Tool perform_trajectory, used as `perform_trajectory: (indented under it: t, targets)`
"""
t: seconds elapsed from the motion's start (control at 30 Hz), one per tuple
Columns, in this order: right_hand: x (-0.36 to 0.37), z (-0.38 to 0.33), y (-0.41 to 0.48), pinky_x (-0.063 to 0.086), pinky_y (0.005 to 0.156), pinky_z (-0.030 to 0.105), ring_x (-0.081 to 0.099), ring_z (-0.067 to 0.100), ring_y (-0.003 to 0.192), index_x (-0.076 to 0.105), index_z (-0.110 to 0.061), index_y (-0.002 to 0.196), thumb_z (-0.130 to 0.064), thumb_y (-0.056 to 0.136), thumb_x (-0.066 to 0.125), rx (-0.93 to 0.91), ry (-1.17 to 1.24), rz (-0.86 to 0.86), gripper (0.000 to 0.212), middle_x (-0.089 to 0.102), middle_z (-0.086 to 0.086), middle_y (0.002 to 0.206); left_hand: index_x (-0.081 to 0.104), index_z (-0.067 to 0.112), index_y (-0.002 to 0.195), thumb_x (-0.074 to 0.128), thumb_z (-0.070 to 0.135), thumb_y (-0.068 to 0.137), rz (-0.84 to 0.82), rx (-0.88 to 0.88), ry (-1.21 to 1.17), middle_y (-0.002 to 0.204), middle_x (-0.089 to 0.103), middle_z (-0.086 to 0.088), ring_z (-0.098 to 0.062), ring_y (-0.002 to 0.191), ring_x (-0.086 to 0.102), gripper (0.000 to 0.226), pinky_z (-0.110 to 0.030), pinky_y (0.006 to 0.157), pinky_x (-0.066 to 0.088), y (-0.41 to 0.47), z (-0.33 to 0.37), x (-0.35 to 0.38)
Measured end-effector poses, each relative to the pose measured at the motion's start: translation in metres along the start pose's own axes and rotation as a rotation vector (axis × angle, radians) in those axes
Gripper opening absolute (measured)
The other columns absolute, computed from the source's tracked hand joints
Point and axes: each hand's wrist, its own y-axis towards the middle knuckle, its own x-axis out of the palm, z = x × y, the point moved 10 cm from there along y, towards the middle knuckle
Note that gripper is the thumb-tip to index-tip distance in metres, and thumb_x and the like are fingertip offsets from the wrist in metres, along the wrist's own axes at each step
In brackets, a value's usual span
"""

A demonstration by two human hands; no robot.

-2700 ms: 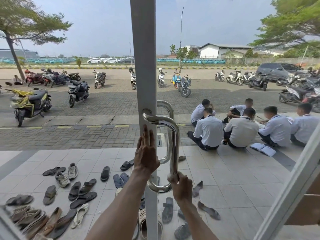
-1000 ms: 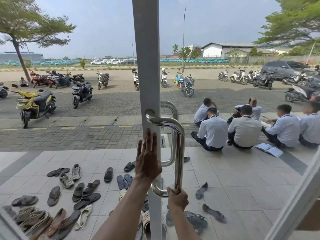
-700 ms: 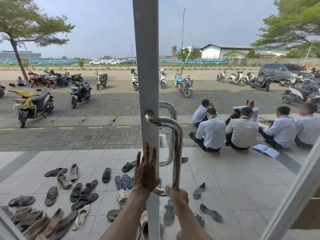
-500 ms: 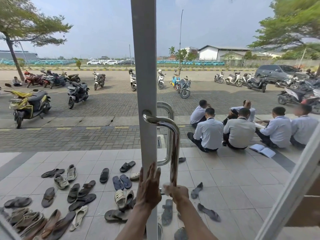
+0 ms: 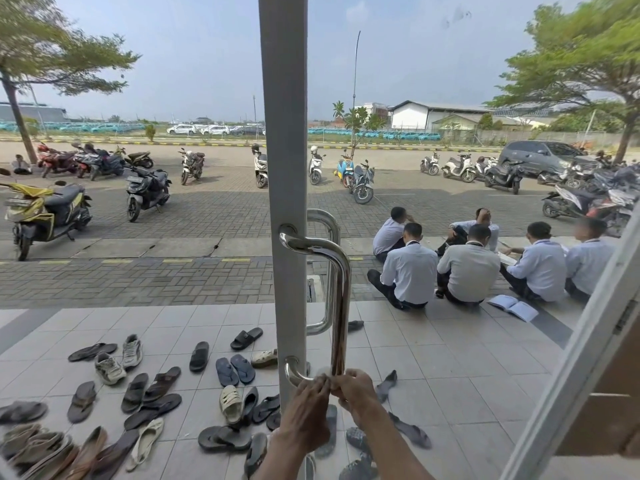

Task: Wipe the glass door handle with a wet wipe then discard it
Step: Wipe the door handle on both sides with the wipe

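Observation:
A chrome pull handle (image 5: pixel 342 299) is fixed to the grey door stile (image 5: pixel 282 133) of the glass door. At the handle's lower bend my left hand (image 5: pixel 306 407) and my right hand (image 5: pixel 356 389) meet fingertip to fingertip. A small white wet wipe (image 5: pixel 325 373) shows between them, pressed against the bar just above the lower mount (image 5: pixel 292 367). Both hands pinch the wipe. Most of the wipe is hidden by my fingers.
A twin handle (image 5: pixel 329 268) sits on the outer side of the glass. Outside, several sandals and shoes (image 5: pixel 152 393) lie on the tiled porch and several people (image 5: pixel 467 268) sit on the step. A second door frame (image 5: pixel 585 351) slants at the right.
My left hand has slid down off the door stile and joined my right hand at the bottom of the handle. My right hand has stayed at the handle's lower end.

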Motion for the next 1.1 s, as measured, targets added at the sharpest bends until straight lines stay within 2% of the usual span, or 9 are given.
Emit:
perform_trajectory:
  t: [0.1,0.13,0.23,0.33,0.5,0.6,0.77,0.97,1.1]
  targets:
    - [-0.003,-0.009,-0.002,0.049,0.071,0.031,0.063,0.022,0.084,0.059,-0.006,0.112,-0.017,0.079,0.073,-0.089,-0.186,0.033,0.038,0.069,0.014,0.097,0.011,0.004,0.153,0.05,0.003,0.082,-0.032,-0.032,-0.026,0.161,0.016,-0.009,-0.016,0.149,0.013,0.081,-0.025,0.12,0.0,0.0,-0.001,0.003]
    - [-0.005,-0.014,-0.005,0.05,0.074,0.028,0.064,0.02,0.087,0.06,-0.009,0.113,-0.022,0.079,0.074,-0.123,-0.264,0.052,0.039,0.07,0.011,0.099,0.011,0.004,0.153,0.051,0.003,0.082,-0.04,-0.041,-0.036,0.16,0.016,-0.01,-0.017,0.148,0.014,0.081,-0.024,0.119,0.0,0.0,-0.001,0.002]
    - [-0.007,-0.034,-0.013,0.044,0.061,0.012,0.063,0.009,0.079,0.06,-0.015,0.117,-0.021,0.082,0.071,-0.247,-0.428,0.116,0.037,0.07,0.002,0.097,0.011,0.005,0.153,0.052,0.002,0.081,-0.078,-0.071,-0.063,0.159,0.019,-0.011,-0.02,0.148,0.017,0.083,-0.027,0.121,0.006,0.001,-0.002,0.001]
    - [-0.004,-0.054,-0.023,0.045,0.073,0.019,0.066,0.016,0.089,0.059,-0.014,0.12,-0.023,0.084,0.071,-0.365,-0.562,0.164,0.039,0.071,0.005,0.106,0.013,0.005,0.153,0.055,0.004,0.081,-0.125,-0.107,-0.089,0.157,0.026,-0.011,-0.023,0.146,0.023,0.083,-0.032,0.122,0.015,0.002,-0.003,0.001]
    - [0.001,-0.075,-0.038,0.051,0.085,0.029,0.068,0.024,0.095,0.059,-0.01,0.119,-0.028,0.089,0.066,-0.446,-0.638,0.207,0.036,0.072,0.009,0.104,0.035,0.001,0.141,0.06,0.008,0.079,-0.18,-0.164,-0.058,0.14,0.044,-0.012,-0.027,0.135,0.04,0.067,-0.033,0.117,0.028,0.003,-0.009,0.004]
    - [0.002,-0.09,-0.046,0.053,0.085,0.036,0.068,0.026,0.095,0.061,-0.009,0.115,-0.027,0.091,0.063,-0.496,-0.638,0.236,0.031,0.071,0.011,0.104,0.031,-0.001,0.144,0.062,0.012,0.081,-0.209,-0.182,-0.007,0.149,0.036,-0.015,-0.028,0.14,0.032,0.071,-0.035,0.119,0.023,0.004,-0.011,0.009]
    - [0.001,-0.124,-0.06,0.05,0.08,0.031,0.066,0.028,0.099,0.062,-0.007,0.106,-0.027,0.09,0.065,-0.602,-0.647,0.335,0.025,0.072,0.012,0.103,0.02,-0.002,0.148,0.058,0.017,0.084,-0.23,-0.205,0.058,0.156,0.023,-0.017,-0.028,0.145,0.021,0.077,-0.037,0.121,0.018,0.007,-0.014,0.015]
    - [0.003,-0.133,-0.055,0.048,0.08,0.032,0.064,0.033,0.101,0.06,-0.003,0.108,-0.022,0.088,0.066,-0.54,-0.734,0.311,0.028,0.07,0.017,0.105,0.003,-0.006,0.15,0.051,0.024,0.09,-0.266,-0.262,0.083,0.16,0.005,-0.02,-0.03,0.149,0.006,0.083,-0.039,0.123,0.009,0.009,-0.028,0.021]
    - [0.006,-0.134,-0.048,0.05,0.081,0.034,0.064,0.032,0.101,0.057,-0.001,0.107,-0.018,0.089,0.064,-0.494,-0.795,0.28,0.026,0.068,0.018,0.106,-0.007,-0.007,0.149,0.054,0.039,0.092,-0.32,-0.311,0.091,0.16,-0.006,-0.02,-0.029,0.15,-0.001,0.095,-0.039,0.123,0.006,0.008,-0.049,0.018]
